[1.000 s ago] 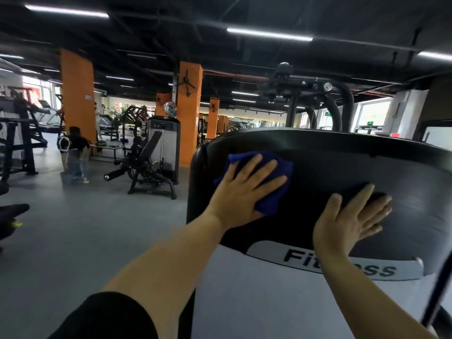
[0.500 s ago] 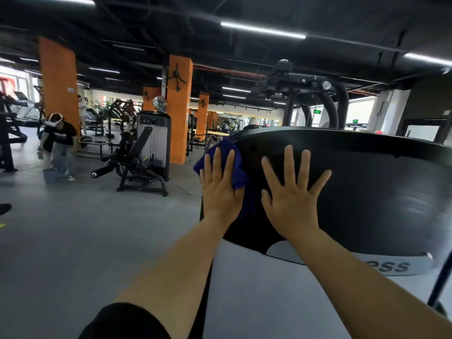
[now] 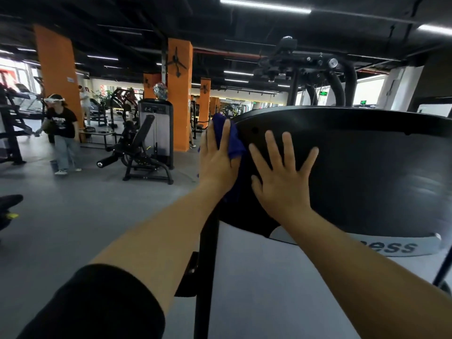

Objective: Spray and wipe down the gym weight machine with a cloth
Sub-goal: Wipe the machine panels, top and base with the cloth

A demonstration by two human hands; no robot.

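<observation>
The weight machine's curved black cover [image 3: 367,172] fills the right half of the view, with a white panel [image 3: 281,289] below it. My left hand [image 3: 217,162] presses a blue cloth [image 3: 234,143] flat against the cover's left edge, fingers straight and pointing up. The cloth wraps partly round that edge and hangs down behind the hand. My right hand [image 3: 281,179] lies flat on the black cover just right of the cloth, fingers spread. No spray bottle is in view.
The machine's black upright post [image 3: 205,265] stands under my left hand. Another black machine [image 3: 144,152] stands on the grey floor to the left. A person [image 3: 61,133] in a black shirt bends by an orange pillar [image 3: 57,69].
My left hand has slid the cloth leftward to the cover's edge. My right hand moved left across the cover and now sits close beside it, fingers pointing up.
</observation>
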